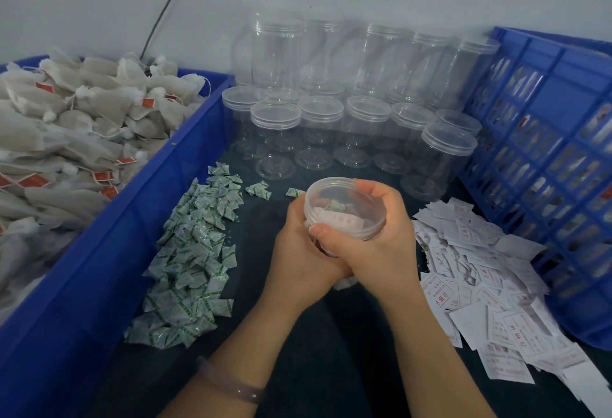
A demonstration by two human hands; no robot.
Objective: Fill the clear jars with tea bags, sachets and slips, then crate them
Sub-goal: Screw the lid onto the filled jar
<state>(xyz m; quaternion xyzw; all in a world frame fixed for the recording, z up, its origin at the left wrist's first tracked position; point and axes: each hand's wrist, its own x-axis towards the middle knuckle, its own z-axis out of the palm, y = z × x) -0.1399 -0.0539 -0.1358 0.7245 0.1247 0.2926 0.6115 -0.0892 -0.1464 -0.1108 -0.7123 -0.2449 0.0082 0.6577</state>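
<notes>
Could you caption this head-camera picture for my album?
Packing tea: left hand and right hand hold a clear jar between sachets and slips.

My left hand [296, 245] and right hand [381, 242] are bare, and so are both forearms as far as the bottom edge of the view. Round my left wrist I wear a bangle [231, 384]: one thick, smooth, rounded ring, translucent, a pale greyish mauve (a small bright glint shows on its near side). The thumbnail [323, 229] on my right hand is short and plain, with a rounded tip.
</notes>
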